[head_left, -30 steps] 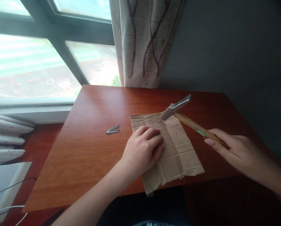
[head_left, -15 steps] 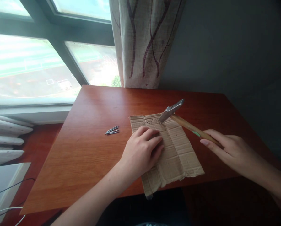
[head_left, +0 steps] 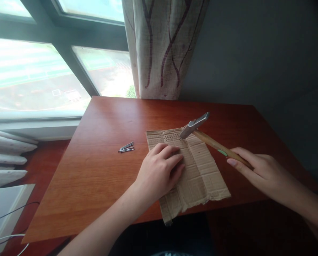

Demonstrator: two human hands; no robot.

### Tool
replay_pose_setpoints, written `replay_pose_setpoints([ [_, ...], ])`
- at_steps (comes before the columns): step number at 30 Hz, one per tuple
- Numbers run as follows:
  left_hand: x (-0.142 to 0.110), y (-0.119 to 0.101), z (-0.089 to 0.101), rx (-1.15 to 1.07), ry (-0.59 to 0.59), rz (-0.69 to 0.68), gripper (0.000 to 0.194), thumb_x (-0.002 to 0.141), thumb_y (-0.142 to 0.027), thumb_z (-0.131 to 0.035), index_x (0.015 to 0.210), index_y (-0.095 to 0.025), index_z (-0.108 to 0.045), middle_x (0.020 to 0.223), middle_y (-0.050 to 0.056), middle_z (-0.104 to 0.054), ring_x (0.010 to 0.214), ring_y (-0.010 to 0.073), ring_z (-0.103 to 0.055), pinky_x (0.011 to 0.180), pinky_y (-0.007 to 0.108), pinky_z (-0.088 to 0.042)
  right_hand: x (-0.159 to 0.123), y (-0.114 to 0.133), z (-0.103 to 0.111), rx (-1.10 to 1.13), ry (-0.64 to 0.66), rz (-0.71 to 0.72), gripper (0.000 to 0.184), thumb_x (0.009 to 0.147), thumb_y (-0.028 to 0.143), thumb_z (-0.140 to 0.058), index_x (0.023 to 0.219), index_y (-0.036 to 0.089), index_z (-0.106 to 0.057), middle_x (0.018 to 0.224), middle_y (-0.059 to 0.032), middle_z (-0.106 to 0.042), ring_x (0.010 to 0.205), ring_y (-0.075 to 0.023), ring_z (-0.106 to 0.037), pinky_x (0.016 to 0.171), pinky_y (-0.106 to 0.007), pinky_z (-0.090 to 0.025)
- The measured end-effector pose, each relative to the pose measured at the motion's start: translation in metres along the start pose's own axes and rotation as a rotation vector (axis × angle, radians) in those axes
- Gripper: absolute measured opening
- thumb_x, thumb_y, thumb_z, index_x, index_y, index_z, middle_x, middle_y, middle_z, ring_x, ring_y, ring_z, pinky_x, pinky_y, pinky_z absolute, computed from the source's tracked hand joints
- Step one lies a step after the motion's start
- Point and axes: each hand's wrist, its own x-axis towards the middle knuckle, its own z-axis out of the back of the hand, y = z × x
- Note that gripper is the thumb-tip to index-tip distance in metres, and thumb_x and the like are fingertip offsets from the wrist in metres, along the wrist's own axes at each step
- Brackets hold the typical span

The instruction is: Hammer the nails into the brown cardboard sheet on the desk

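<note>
A brown piece of cardboard [head_left: 193, 170] lies on the table, with rows of small holes near its far edge. My left hand [head_left: 162, 167] rests on its left part, fingers apart and loosely bent; what lies under the palm is hidden. My right hand [head_left: 251, 165] is closed around the wooden handle of a hammer [head_left: 212, 142], thumb along the grip. The lower end of the metal head is at the cardboard, just right of the holes; whether it presses on anything there I cannot tell. Several nails [head_left: 127, 147] lie in a small bunch left of the cardboard.
The reddish-brown wooden table [head_left: 95, 177] reaches to a window [head_left: 41, 78] and a patterned curtain [head_left: 166, 49]. A dark wall [head_left: 254, 53] stands behind on the right. Cables [head_left: 12, 209] hang by a pale panel at lower left.
Both hands, the hammer and the cardboard hold their places. Only a very slight shift of the whole view to the left shows.
</note>
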Motion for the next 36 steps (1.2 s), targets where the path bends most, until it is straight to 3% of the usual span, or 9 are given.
replay_pose_setpoints([
  [6,0.000,0.000,0.000,0.000,0.010,0.002,0.020,0.098,-0.025,-0.060,0.109,-0.019,-0.076,0.119,0.007,-0.074,0.106,0.0261,-0.061,0.091,0.044,-0.057,-0.002,-0.002,0.000,0.008,-0.054,0.031,0.029,0.102,0.052,-0.052,0.100,0.027,-0.065,0.074,0.0008,-0.071,0.061,-0.0189,-0.067,0.056,-0.029,-0.045],
  [12,0.000,0.000,0.001,0.003,0.013,0.007,0.019,0.098,-0.025,-0.061,0.109,-0.020,-0.075,0.118,0.008,-0.074,0.106,0.0259,-0.061,0.092,0.044,-0.057,0.003,-0.014,-0.001,0.079,-0.283,-0.014,0.031,0.096,0.057,-0.061,0.099,0.028,-0.068,0.063,0.0025,-0.063,0.048,-0.0153,-0.054,0.047,-0.029,-0.038],
  [16,0.002,-0.003,0.005,0.014,0.044,0.023,0.019,0.098,-0.024,-0.059,0.109,-0.020,-0.074,0.119,0.008,-0.073,0.108,0.0268,-0.061,0.093,0.044,-0.057,0.023,-0.023,-0.027,0.341,-0.424,-0.059,0.032,0.093,0.054,-0.068,0.080,0.025,-0.063,0.060,0.0019,-0.055,0.051,-0.0143,-0.049,0.048,-0.029,-0.037],
  [20,0.005,-0.007,0.010,0.035,0.102,0.048,0.019,0.098,-0.022,-0.058,0.110,-0.020,-0.073,0.121,0.006,-0.073,0.108,0.0268,-0.060,0.094,0.043,-0.057,0.056,-0.018,-0.065,0.799,-0.594,0.025,0.034,0.093,0.046,-0.071,0.074,0.023,-0.056,0.055,0.0051,-0.046,0.047,-0.0113,-0.043,0.045,-0.027,-0.035],
  [24,0.006,-0.010,0.013,0.046,0.141,0.068,0.020,0.097,-0.021,-0.058,0.111,-0.020,-0.072,0.123,0.005,-0.073,0.109,0.0268,-0.059,0.095,0.043,-0.056,0.085,-0.005,-0.085,1.095,-0.680,0.144,0.048,0.096,0.047,-0.068,0.063,0.023,-0.041,0.049,0.0080,-0.035,0.041,-0.0085,-0.036,0.040,-0.025,-0.031],
  [27,0.006,-0.011,0.013,0.049,0.144,0.068,0.021,0.098,-0.021,-0.056,0.113,-0.019,-0.071,0.125,0.005,-0.072,0.110,0.0264,-0.059,0.096,0.044,-0.056,0.098,-0.003,-0.091,1.164,-0.723,0.177,0.052,0.096,0.052,-0.066,0.063,0.023,-0.037,0.048,0.0085,-0.032,0.039,-0.0083,-0.035,0.039,-0.024,-0.030],
  [36,0.003,-0.011,0.009,0.045,0.090,0.036,0.021,0.098,-0.019,-0.057,0.116,-0.020,-0.069,0.129,0.009,-0.071,0.114,0.0270,-0.061,0.097,0.044,-0.057,0.106,-0.012,-0.105,1.117,-0.778,0.087,0.055,0.089,0.065,-0.068,0.065,0.026,-0.037,0.049,0.0078,-0.035,0.038,-0.0095,-0.035,0.035,-0.025,-0.028],
])
